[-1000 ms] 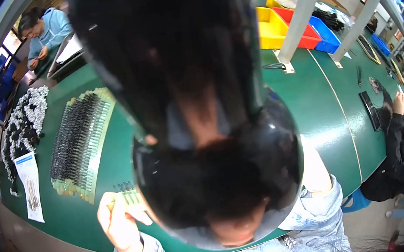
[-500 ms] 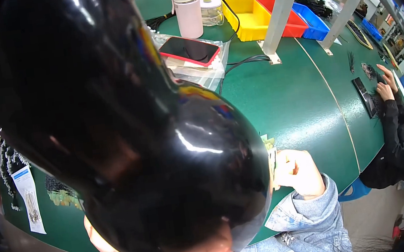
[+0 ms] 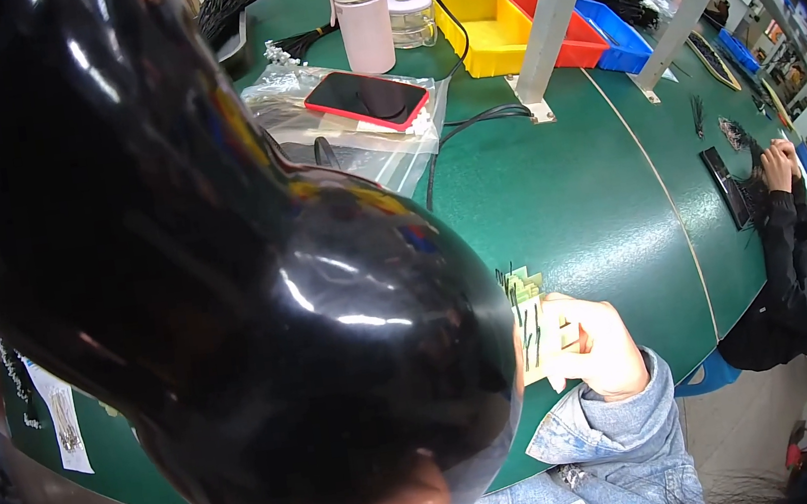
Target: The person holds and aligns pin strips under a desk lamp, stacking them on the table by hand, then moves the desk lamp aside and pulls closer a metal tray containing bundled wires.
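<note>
A large glossy black lamp-like hood (image 3: 336,361) blocks the middle and left of the view. Beside its right edge my right hand (image 3: 591,345) is closed on a small pale yellow card (image 3: 530,342) with short, thin black strips on it. Fingers and thumb pinch the card's right side; its left part runs behind the hood. Just beyond lies a small heap of yellow-green pieces (image 3: 520,284) with dark thin ends, on the green table (image 3: 557,193). My left hand is hidden by the hood, and what it does cannot be seen.
A red-edged phone (image 3: 368,98) rests on plastic bags. Behind it stand a pink bottle (image 3: 364,30) and a glass jar (image 3: 412,24). Yellow (image 3: 488,35), red (image 3: 579,39) and blue (image 3: 614,37) bins sit near grey posts (image 3: 557,22). At right, a co-worker's hands (image 3: 779,166) handle black strands.
The black hood has shifted left in view, uncovering more of the card and the heap. My left hand, partly visible before, is now hidden. The right hand keeps its hold.
</note>
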`<state>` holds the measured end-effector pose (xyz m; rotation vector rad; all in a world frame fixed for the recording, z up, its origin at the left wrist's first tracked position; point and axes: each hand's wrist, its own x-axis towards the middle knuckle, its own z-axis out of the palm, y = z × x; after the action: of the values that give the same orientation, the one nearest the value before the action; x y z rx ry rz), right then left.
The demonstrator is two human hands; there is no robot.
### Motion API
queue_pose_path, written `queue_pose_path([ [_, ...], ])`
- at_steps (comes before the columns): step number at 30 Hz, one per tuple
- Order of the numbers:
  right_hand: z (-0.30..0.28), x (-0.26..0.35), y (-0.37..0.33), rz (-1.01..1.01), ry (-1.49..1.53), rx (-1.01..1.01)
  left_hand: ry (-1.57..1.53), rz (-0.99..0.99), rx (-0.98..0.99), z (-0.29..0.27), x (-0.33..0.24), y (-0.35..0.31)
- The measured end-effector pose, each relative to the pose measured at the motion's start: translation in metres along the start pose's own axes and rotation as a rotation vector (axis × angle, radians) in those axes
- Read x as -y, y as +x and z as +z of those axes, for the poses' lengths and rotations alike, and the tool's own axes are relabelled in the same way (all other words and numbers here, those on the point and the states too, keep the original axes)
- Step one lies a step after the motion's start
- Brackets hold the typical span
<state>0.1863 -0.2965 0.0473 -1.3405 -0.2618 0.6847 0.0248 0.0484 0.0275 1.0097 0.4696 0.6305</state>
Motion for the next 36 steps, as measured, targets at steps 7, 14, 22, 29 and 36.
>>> queue_pose_path([
  [7,0.002,0.004,-0.001,-0.019,0.028,0.027,0.298,-0.181,-0.263,0.028,-0.017,0.001],
  [14,0.003,0.008,-0.003,-0.048,0.003,0.044,0.835,0.848,0.141,-0.017,0.015,0.006],
  [22,0.003,0.008,-0.001,-0.042,0.032,0.033,0.917,0.824,0.232,-0.034,0.018,0.017],
  [29,0.003,0.008,-0.004,-0.044,0.004,0.028,0.800,0.428,0.448,-0.050,0.005,0.029],
  [36,0.003,0.004,-0.004,-0.082,0.020,0.031,0.655,0.023,0.643,-0.064,-0.007,0.043],
])
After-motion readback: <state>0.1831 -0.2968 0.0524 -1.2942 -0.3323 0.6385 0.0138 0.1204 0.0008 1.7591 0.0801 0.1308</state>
